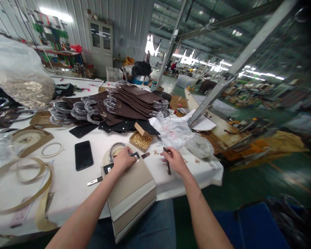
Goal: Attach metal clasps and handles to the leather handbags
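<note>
A beige bag [131, 183] with a plastic-wrapped handle [114, 148] lies over the table's front edge, partly across my lap. My left hand [123, 159] grips its top edge, fingers bent by a black strip [136, 156] with a pale rectangular fitting. From the bag's left side juts a flat metal strip with holes [94, 181]; a brown strip end [145, 155] shows at its right. Off to the right, my right hand [175, 160] is closed on a slim dark tool [167, 162], apart from the bag. Small copper-coloured pieces [156, 152] lie beside it.
Behind my hands stands a small cardboard box of gold studs [141, 141]. Brown bag panels [134, 100] with wrapped handles are piled further back. A phone [84, 155], tape roll [52, 149] and loose beige tape [45, 197] lie left; crumpled plastic [173, 129] lies right, near a slanting metal post [238, 65].
</note>
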A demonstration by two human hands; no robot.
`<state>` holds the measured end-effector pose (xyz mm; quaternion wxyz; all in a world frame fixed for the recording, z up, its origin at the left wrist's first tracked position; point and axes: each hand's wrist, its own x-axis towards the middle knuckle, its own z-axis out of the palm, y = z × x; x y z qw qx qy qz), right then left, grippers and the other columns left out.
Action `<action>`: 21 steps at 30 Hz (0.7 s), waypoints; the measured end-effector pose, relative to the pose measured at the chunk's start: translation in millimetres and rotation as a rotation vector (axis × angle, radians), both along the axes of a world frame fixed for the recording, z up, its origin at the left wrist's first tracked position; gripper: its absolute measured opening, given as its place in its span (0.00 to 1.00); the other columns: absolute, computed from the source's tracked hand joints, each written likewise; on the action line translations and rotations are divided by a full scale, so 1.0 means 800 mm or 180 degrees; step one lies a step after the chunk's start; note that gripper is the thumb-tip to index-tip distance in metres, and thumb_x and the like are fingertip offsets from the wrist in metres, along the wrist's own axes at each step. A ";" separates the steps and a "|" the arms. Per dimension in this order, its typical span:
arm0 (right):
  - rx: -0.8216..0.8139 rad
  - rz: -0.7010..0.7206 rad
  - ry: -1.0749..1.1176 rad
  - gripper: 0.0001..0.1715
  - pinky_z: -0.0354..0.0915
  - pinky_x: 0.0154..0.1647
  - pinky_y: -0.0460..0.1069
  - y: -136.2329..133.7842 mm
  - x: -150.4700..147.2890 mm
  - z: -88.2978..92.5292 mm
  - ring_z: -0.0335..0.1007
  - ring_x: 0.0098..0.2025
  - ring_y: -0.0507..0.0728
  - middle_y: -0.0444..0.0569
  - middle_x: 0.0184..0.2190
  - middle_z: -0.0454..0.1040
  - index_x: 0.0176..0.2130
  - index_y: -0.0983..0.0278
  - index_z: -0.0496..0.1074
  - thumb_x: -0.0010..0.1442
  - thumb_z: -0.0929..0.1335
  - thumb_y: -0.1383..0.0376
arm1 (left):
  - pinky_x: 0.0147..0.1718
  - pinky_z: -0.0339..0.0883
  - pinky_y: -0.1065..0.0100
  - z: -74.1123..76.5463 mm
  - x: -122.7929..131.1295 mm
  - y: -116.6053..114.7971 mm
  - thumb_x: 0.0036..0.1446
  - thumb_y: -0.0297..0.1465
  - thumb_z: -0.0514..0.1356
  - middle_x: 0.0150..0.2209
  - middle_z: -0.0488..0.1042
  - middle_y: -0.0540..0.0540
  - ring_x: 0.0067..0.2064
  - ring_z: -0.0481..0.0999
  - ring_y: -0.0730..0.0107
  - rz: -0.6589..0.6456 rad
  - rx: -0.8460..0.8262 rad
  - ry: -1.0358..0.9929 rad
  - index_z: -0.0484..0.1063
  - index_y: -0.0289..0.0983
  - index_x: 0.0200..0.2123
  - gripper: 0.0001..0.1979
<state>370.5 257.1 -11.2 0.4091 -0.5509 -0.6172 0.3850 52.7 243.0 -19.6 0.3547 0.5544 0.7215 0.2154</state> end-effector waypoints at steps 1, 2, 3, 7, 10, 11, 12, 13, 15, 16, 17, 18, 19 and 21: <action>0.0009 -0.0007 0.0459 0.27 0.77 0.42 0.53 -0.005 0.003 0.003 0.80 0.41 0.59 0.51 0.46 0.82 0.50 0.60 0.77 0.65 0.78 0.43 | 0.40 0.61 0.63 0.000 0.000 0.001 0.53 0.45 0.75 0.35 0.81 0.48 0.38 0.79 0.54 0.0000 -0.0003 -0.0016 0.74 0.45 0.44 0.20; 0.0035 -0.0027 0.0859 0.28 0.77 0.40 0.52 -0.008 0.004 0.005 0.78 0.39 0.57 0.50 0.46 0.80 0.50 0.59 0.75 0.65 0.78 0.42 | 0.40 0.61 0.63 0.000 -0.001 0.002 0.52 0.44 0.75 0.34 0.81 0.48 0.38 0.79 0.55 -0.0003 -0.0006 -0.0031 0.74 0.45 0.44 0.20; 0.0067 -0.0063 0.1179 0.29 0.75 0.37 0.50 -0.010 0.004 0.007 0.76 0.35 0.55 0.48 0.43 0.79 0.50 0.58 0.73 0.65 0.79 0.42 | 0.40 0.61 0.64 0.000 -0.002 0.003 0.52 0.44 0.76 0.34 0.81 0.48 0.37 0.79 0.55 -0.0012 -0.0009 -0.0051 0.74 0.45 0.44 0.21; -0.0189 -0.0156 0.1581 0.31 0.52 0.20 0.44 0.007 -0.014 0.006 0.48 0.20 0.47 0.34 0.24 0.59 0.40 0.59 0.69 0.62 0.81 0.40 | 0.37 0.60 0.64 0.001 -0.004 0.007 0.52 0.44 0.75 0.33 0.81 0.50 0.35 0.79 0.57 -0.0074 -0.0076 -0.0099 0.74 0.45 0.44 0.20; -0.0416 -0.0118 0.1317 0.36 0.43 0.17 0.45 0.036 -0.041 0.008 0.41 0.19 0.46 0.32 0.19 0.52 0.32 0.59 0.66 0.60 0.80 0.35 | 0.36 0.59 0.64 0.000 -0.005 0.008 0.53 0.43 0.75 0.33 0.81 0.50 0.35 0.80 0.57 -0.0110 -0.0080 -0.0078 0.74 0.45 0.44 0.19; -0.0356 -0.0172 0.1275 0.38 0.44 0.17 0.45 0.047 -0.051 0.009 0.42 0.18 0.47 0.33 0.18 0.52 0.30 0.58 0.64 0.60 0.79 0.34 | 0.36 0.59 0.64 0.000 -0.006 0.008 0.53 0.43 0.75 0.33 0.81 0.50 0.36 0.80 0.57 -0.0117 -0.0067 -0.0075 0.74 0.45 0.43 0.19; -0.0241 -0.0267 0.1269 0.40 0.46 0.17 0.46 0.056 -0.062 0.010 0.44 0.18 0.47 0.33 0.18 0.53 0.28 0.57 0.61 0.59 0.79 0.33 | 0.37 0.59 0.64 0.000 -0.006 0.008 0.53 0.43 0.75 0.33 0.81 0.50 0.36 0.80 0.57 -0.0118 -0.0059 -0.0077 0.74 0.45 0.43 0.19; -0.0079 -0.0409 0.1283 0.41 0.47 0.17 0.46 0.065 -0.071 0.012 0.46 0.18 0.48 0.34 0.17 0.53 0.27 0.56 0.59 0.60 0.78 0.32 | 0.37 0.59 0.65 0.000 -0.006 0.008 0.53 0.43 0.75 0.34 0.81 0.50 0.37 0.80 0.57 -0.0114 -0.0052 -0.0086 0.73 0.45 0.43 0.19; 0.0335 -0.0791 0.1312 0.42 0.51 0.17 0.46 0.079 -0.087 0.015 0.48 0.18 0.48 0.35 0.18 0.54 0.26 0.56 0.55 0.62 0.76 0.31 | 0.37 0.60 0.65 -0.001 -0.006 0.007 0.53 0.43 0.76 0.34 0.81 0.50 0.37 0.79 0.57 -0.0085 -0.0054 -0.0106 0.73 0.45 0.43 0.20; 0.0557 -0.0980 0.1315 0.41 0.53 0.18 0.47 0.084 -0.092 0.016 0.50 0.19 0.49 0.35 0.18 0.55 0.27 0.55 0.55 0.64 0.74 0.31 | 0.37 0.60 0.66 -0.001 -0.006 0.006 0.53 0.43 0.76 0.34 0.81 0.50 0.37 0.79 0.58 -0.0069 -0.0056 -0.0119 0.74 0.45 0.43 0.20; 0.0771 -0.1156 0.1323 0.40 0.55 0.19 0.47 0.086 -0.096 0.018 0.51 0.19 0.49 0.36 0.19 0.56 0.27 0.55 0.55 0.65 0.73 0.31 | 0.37 0.59 0.66 0.000 -0.005 0.006 0.53 0.44 0.76 0.34 0.81 0.50 0.37 0.79 0.58 -0.0051 -0.0057 -0.0127 0.74 0.46 0.43 0.20; 0.0948 -0.1314 0.1346 0.40 0.56 0.20 0.47 0.087 -0.097 0.019 0.52 0.20 0.50 0.36 0.19 0.57 0.27 0.55 0.55 0.67 0.72 0.32 | 0.37 0.59 0.65 0.000 -0.005 0.005 0.53 0.44 0.76 0.34 0.81 0.50 0.37 0.79 0.58 -0.0033 -0.0066 -0.0130 0.74 0.46 0.43 0.20; 0.1058 -0.1418 0.1382 0.39 0.57 0.20 0.47 0.087 -0.098 0.019 0.53 0.20 0.50 0.37 0.20 0.58 0.27 0.56 0.55 0.67 0.72 0.32 | 0.37 0.59 0.65 0.001 -0.005 0.004 0.52 0.44 0.76 0.34 0.81 0.50 0.37 0.79 0.57 -0.0013 -0.0081 -0.0127 0.74 0.46 0.43 0.20; 0.1105 -0.1444 0.1458 0.38 0.56 0.20 0.47 0.081 -0.096 0.020 0.54 0.20 0.50 0.37 0.20 0.59 0.27 0.56 0.56 0.67 0.73 0.34 | 0.36 0.58 0.65 0.003 -0.004 0.004 0.51 0.43 0.77 0.34 0.81 0.50 0.36 0.79 0.57 0.0016 -0.0107 -0.0130 0.74 0.46 0.43 0.21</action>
